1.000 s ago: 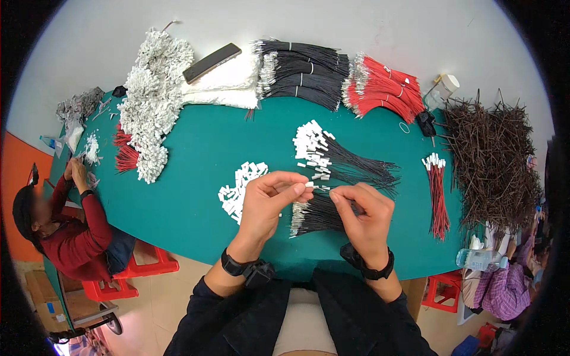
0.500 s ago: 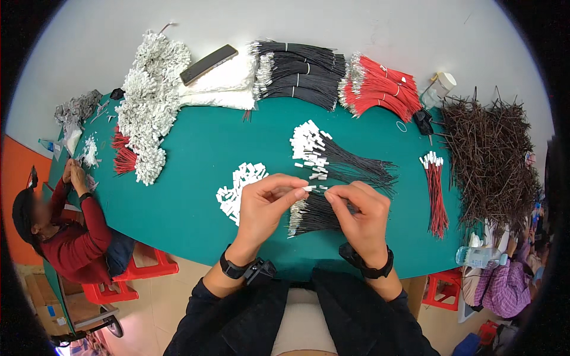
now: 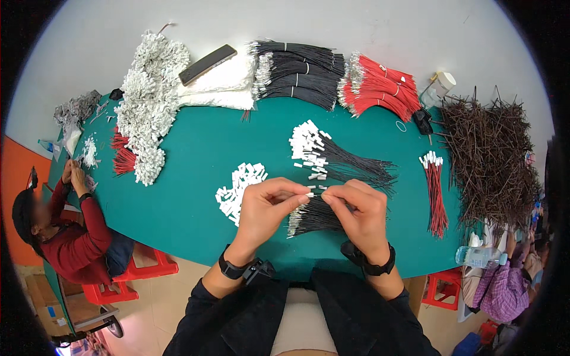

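Observation:
My left hand (image 3: pixel 259 209) pinches a small white connector housing (image 3: pixel 310 194) between thumb and forefinger. Fingertips of my right hand (image 3: pixel 363 209) are closed close beside it, on what looks like a thin black wire; its tip is hidden. Beneath my hands lies a bundle of black wires (image 3: pixel 317 221) with pale ends. Loose white connector housings (image 3: pixel 234 193) are heaped left of my left hand. Just beyond my hands, black wires with white housings (image 3: pixel 356 159) on their ends lie fanned out.
Red wires with white ends (image 3: pixel 436 199) lie to the right, beside a dark tangled wire heap (image 3: pixel 490 160). Bundled black wires (image 3: pixel 303 74), bundled red wires (image 3: pixel 386 89) and a white pile (image 3: pixel 151 89) line the back. A co-worker (image 3: pixel 77 231) sits at left.
The white housing in my left fingers is tilted differently and sits slightly lower. My right hand has shifted a little left and remains pinched.

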Motion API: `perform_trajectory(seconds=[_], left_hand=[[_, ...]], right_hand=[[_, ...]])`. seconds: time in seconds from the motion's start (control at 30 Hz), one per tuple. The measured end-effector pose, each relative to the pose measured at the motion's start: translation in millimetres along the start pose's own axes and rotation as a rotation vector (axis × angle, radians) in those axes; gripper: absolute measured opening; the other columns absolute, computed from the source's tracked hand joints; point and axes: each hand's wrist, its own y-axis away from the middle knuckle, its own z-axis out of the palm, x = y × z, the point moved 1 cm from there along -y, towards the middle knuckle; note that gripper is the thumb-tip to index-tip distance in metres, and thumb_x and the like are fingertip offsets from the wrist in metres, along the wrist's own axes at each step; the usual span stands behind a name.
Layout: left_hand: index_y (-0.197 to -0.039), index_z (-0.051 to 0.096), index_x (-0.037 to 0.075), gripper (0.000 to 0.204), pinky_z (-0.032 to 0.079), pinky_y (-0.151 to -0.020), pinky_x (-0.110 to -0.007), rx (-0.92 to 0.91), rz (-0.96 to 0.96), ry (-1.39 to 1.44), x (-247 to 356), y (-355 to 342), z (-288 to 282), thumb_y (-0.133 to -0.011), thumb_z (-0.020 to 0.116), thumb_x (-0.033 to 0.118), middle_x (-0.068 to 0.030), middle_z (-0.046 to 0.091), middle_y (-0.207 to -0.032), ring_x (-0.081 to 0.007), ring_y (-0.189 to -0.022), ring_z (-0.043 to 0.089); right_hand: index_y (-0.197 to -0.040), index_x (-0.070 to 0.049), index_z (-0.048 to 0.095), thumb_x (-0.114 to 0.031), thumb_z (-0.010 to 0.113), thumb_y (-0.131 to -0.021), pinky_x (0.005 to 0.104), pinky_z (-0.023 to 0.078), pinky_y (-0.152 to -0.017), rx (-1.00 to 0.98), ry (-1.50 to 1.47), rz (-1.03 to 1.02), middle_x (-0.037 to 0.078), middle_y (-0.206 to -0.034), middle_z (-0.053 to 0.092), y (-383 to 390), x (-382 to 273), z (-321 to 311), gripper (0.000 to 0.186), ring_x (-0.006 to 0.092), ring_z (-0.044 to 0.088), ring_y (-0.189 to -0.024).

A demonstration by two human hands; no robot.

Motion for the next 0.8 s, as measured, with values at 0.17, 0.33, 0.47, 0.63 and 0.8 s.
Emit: perform_trajectory(seconds=[0.17, 0.33, 0.47, 0.63, 0.8], left_hand=[[-0.101, 0.075, -0.006, 0.013, 0.06, -0.082, -0.026, -0.001, -0.079, 0.053, -4.2, 0.6, -1.7, -0.088, 0.075, -0.006, -0.0121, 0.076, -0.096, -0.0168, -0.089, 0.074], [-0.103, 0.076, -0.003, 0.013, 0.057, -0.077, -0.022, 0.005, -0.026, 0.052, -6.4, 1.4, 0.5, -0.09, 0.076, -0.002, -0.0085, 0.077, -0.093, -0.0105, -0.085, 0.072], [-0.103, 0.076, -0.003, 0.013, 0.057, -0.078, -0.023, 0.004, -0.007, 0.08, -6.5, 1.9, 0.8, -0.09, 0.075, -0.002, -0.009, 0.077, -0.094, -0.0116, -0.085, 0.073], [-0.1, 0.075, -0.006, 0.011, 0.06, -0.081, -0.027, -0.001, -0.041, 0.055, -6.5, 2.4, 1.8, -0.089, 0.074, -0.007, -0.013, 0.075, -0.096, -0.0173, -0.088, 0.074], [-0.101, 0.076, -0.005, 0.011, 0.058, -0.08, -0.024, -0.01, -0.029, 0.071, -10.3, 2.4, 3.1, -0.09, 0.074, -0.004, -0.0097, 0.076, -0.097, -0.0126, -0.088, 0.073]], right_hand=[[-0.09, 0.0, 0.073, 0.001, 0.077, -0.081, 0.0349, 0.045, -0.055, -0.03, -0.005, 0.028, 0.011, -0.071, 0.064, 0.4, -1.9, 1.9, 0.01, 0.0247, 0.061, -0.062], [-0.09, 0.0, 0.073, 0.001, 0.077, -0.082, 0.0348, 0.045, -0.055, -0.03, -0.011, 0.045, 0.011, -0.071, 0.064, 1.0, 0.9, 2.0, 0.009, 0.0248, 0.061, -0.062], [-0.09, 0.0, 0.073, 0.0, 0.077, -0.082, 0.0349, 0.045, -0.055, -0.025, -0.013, 0.046, 0.011, -0.071, 0.064, 1.1, 4.6, 3.2, 0.009, 0.0252, 0.061, -0.062], [-0.09, 0.0, 0.073, 0.0, 0.077, -0.082, 0.0351, 0.046, -0.056, -0.033, 0.0, 0.049, 0.011, -0.072, 0.065, 3.5, 5.3, 2.6, 0.009, 0.0256, 0.061, -0.062], [-0.09, 0.0, 0.073, 0.001, 0.077, -0.082, 0.0356, 0.046, -0.057, -0.057, -0.013, 0.047, 0.011, -0.073, 0.066, 5.1, 4.1, 4.2, 0.009, 0.0261, 0.062, -0.063]])
